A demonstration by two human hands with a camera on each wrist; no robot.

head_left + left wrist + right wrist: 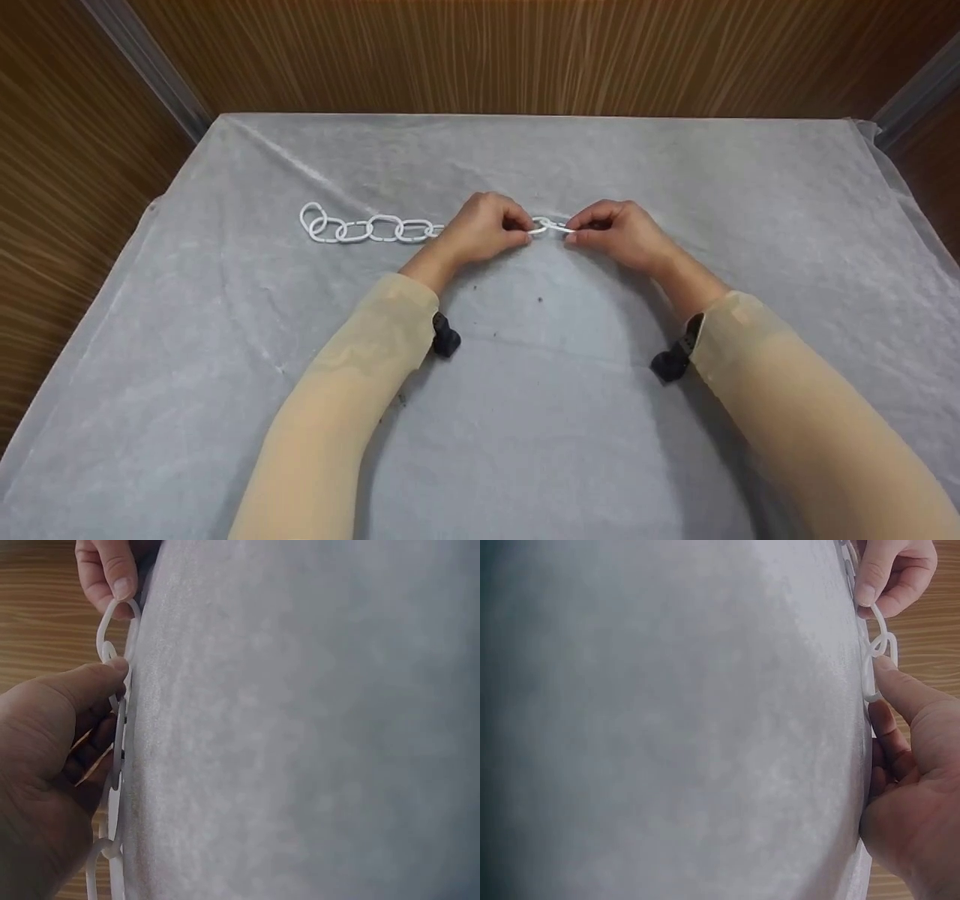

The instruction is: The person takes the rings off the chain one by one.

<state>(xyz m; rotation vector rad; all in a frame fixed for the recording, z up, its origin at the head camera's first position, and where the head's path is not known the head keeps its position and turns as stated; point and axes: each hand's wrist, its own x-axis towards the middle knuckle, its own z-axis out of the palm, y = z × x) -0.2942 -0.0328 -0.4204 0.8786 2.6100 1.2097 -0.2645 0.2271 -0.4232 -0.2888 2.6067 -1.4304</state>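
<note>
"So, where does the white chain lie?"

"Across the far half of the grey cloth, running roughly sideways. Its oval links stretch out to the left of the left hand, pass behind that hand, and show again in the short gap between the two hands."

"What are the hands doing?"

"Both grip the chain. The left one pinches a link between thumb and fingers; the right hand pinches the link at the chain's right-hand end. Those two links hook through each other in the gap, and the hands are near each other but apart."

"And the other end?"

"The leftmost link slants upward over its neighbour, well apart from the fingers."

"Anything around them?"

"Pale cream sleeves cover the forearms, with a small black device at the left cuff and a similar one at the right. Beyond the table's far edge stands a brown wood-grain panel."
</note>
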